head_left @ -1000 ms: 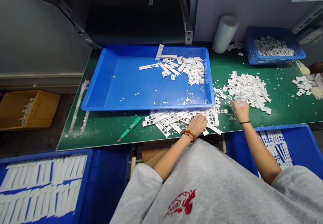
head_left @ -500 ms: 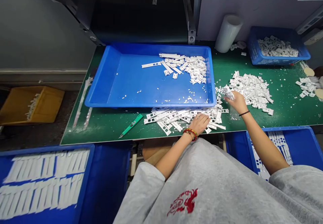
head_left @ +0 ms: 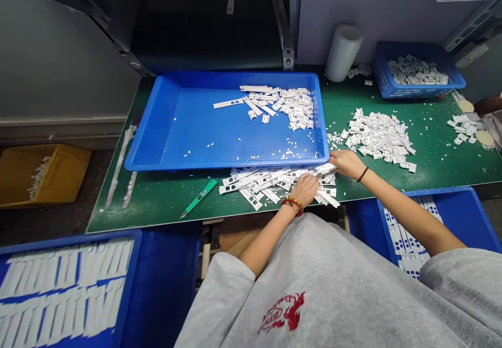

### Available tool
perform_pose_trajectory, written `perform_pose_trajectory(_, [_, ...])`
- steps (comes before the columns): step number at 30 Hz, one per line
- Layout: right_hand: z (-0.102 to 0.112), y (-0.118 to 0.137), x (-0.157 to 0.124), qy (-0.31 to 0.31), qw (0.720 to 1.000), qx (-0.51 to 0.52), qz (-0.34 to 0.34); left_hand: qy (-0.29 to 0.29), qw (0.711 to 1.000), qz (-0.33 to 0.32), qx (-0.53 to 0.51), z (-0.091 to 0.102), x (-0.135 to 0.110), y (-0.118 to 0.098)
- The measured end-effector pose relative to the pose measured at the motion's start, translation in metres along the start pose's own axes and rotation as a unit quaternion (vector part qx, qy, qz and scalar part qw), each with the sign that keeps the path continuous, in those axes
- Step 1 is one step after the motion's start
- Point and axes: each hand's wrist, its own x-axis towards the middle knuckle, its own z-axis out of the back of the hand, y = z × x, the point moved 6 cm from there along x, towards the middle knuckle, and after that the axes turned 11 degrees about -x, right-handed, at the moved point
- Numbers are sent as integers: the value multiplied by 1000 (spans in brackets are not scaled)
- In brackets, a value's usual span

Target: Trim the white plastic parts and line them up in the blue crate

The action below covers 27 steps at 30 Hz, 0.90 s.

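Note:
My left hand point(head_left: 305, 190) lies on a loose heap of long white perforated plastic strips point(head_left: 270, 183) at the front edge of the green mat point(head_left: 149, 204). My right hand point(head_left: 347, 163) reaches left, its fingertips on the strips' right end, close to the corner of a large blue tray point(head_left: 188, 128). Fingers partly hide what either hand grips. The tray holds a pile of white pieces point(head_left: 294, 108) and scattered tiny bits. Right of my right hand lies a mound of small white plastic pieces point(head_left: 376, 136).
A green craft knife point(head_left: 200, 197) lies left of the strips. Behind stand a white roll point(head_left: 343, 52) and a blue mesh basket point(head_left: 408, 92) of white pieces. Blue crates point(head_left: 164, 285) point(head_left: 458, 217) of strips sit below the mat; a yellow box point(head_left: 43, 178) stands left.
My right hand has moved left from the mound to the strips' right end, and the white clump it held is no longer visible. My left hand stays on the strips.

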Motion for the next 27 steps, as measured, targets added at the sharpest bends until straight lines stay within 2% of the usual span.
perform_pose_trajectory(5, [10,-10,-12,-45,999,6,18,-68,997,-21,-42,10,-6,4])
perform_pose_trajectory(9, [14,-22,-27,-88,995,49,19,-136,986,-41,-88,18,-9,12])
perform_pose_trajectory(12, [11,-26,-39,-128,987,101,2,-190,973,-49,-124,24,-8,14])
perform_pose_trajectory(14, [7,-28,-49,-165,976,139,-33,-223,963,-50,-146,29,-6,12])
perform_pose_trajectory(17, [-3,-36,-68,-255,938,189,-139,-266,947,-47,-175,38,-4,4])
perform_pose_trajectory(21, [-21,-44,-102,-387,839,242,-297,-313,923,-23,-221,49,-6,-10])
perform_pose_trajectory(23, [-33,-43,-115,-421,798,258,-345,-326,913,0,-245,51,-11,-17])
perform_pose_trajectory(25, [-43,-41,-123,-424,782,269,-371,-327,906,22,-267,48,-16,-23])
perform_pose_trajectory(27, [-50,-39,-126,-408,783,274,-381,-320,903,38,-284,43,-20,-28])
